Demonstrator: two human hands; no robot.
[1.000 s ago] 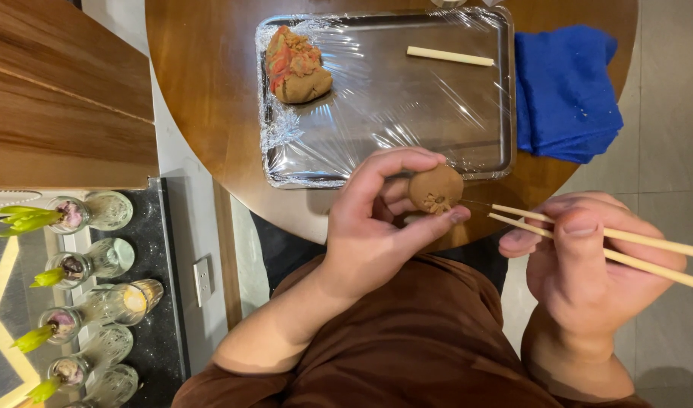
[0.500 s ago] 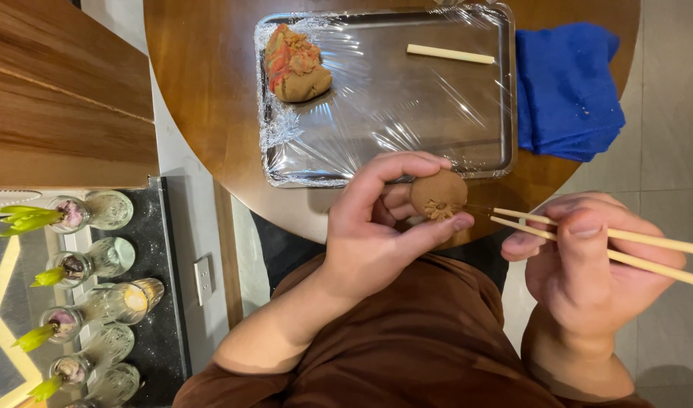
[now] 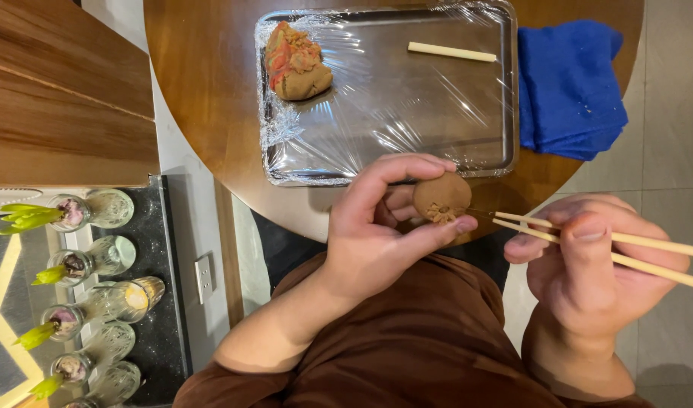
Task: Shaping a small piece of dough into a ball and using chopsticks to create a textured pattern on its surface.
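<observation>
**Hands shaping a small brown dough ball with chopsticks over a round table**

Seen from above, the person's left hand (image 3: 376, 242) holds a small brown dough ball (image 3: 441, 198) just past the near edge of a round wooden table (image 3: 203, 91). The thumb and curled fingers pinch the ball from both sides, leaving its face open toward the right. That face carries a small rough, crumbly patch.

The right hand (image 3: 588, 276) grips a pair of wooden chopsticks (image 3: 626, 249), fingers wrapped closed around them. The tips point left and sit just beside the ball, very near or at the crumbly patch; contact cannot be told.

The step in hand looks like detail work on the ball's face. Any further move with the tips seems to call for a short, light, steady motion, since the soft dough would likely dent under pressure.

On the table, a metal tray (image 3: 505, 91) wrapped in clear film holds a finished brown piece topped with orange-pink (image 3: 295, 62) at its far left corner and a pale stick (image 3: 452, 51) near the far edge. Most of the tray is bare. A folded blue cloth (image 3: 569, 87) lies touching the tray's right side. Small glass vases with green shoots (image 3: 74, 264) stand on a dark surface well to the left.
</observation>
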